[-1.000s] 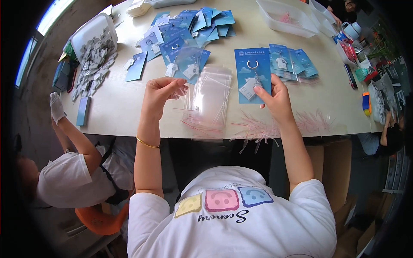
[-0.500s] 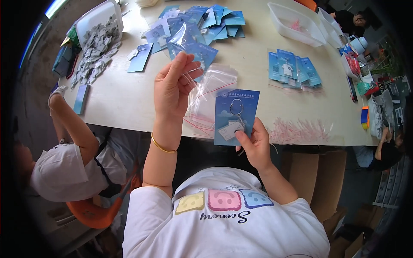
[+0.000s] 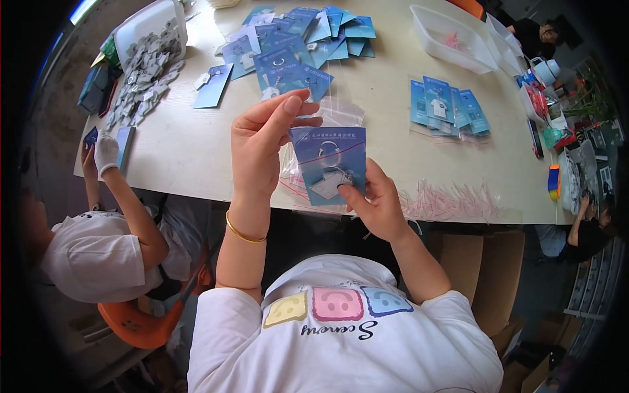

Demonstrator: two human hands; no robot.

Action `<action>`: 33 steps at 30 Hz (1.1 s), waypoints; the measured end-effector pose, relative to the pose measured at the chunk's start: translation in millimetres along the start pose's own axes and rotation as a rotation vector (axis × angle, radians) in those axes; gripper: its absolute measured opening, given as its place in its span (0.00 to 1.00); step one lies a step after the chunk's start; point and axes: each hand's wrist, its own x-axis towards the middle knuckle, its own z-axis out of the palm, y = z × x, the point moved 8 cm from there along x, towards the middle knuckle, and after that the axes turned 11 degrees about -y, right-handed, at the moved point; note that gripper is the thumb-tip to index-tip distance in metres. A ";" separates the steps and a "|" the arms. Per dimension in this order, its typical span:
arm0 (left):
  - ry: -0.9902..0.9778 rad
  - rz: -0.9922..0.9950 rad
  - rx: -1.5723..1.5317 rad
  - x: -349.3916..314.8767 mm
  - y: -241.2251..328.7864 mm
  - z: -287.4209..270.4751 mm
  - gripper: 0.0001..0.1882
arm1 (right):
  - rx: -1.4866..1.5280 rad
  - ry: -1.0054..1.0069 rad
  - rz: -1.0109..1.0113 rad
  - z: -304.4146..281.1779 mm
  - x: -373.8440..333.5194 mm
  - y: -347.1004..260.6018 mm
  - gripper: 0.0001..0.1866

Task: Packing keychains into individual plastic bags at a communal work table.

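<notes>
Nearest, the right hand (image 3: 380, 206) pinches a blue keychain card (image 3: 354, 139), thumb on its white charm (image 3: 329, 182). Card located above the near edge of the tabletop (image 3: 196, 160). The left hand (image 3: 272, 134) has thumb and forefinger together, apparently on a clear sleeve (image 3: 313, 161) whose red line crosses the card; enclosure unconfirmed. Assessed risk: the metal ring (image 3: 340, 151), if raised, could snag the film; a lifted thumb could free the charm. Card's long axis runs away from the wearer, ring end farther. Beyond: piled keychain cards (image 3: 282, 42).
</notes>
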 end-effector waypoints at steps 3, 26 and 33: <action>-0.047 -0.033 0.014 1.4 -2.8 -9.8 0.10 | -0.119 -0.064 0.008 -5.8 3.4 -3.9 0.14; -0.197 -0.169 0.148 -9.7 -23.4 6.7 0.10 | 0.046 -0.080 0.124 -20.0 11.7 -2.3 0.15; -0.209 -0.341 -0.048 -19.5 -50.6 7.2 0.13 | 0.318 0.051 -0.032 -28.5 23.5 2.4 0.17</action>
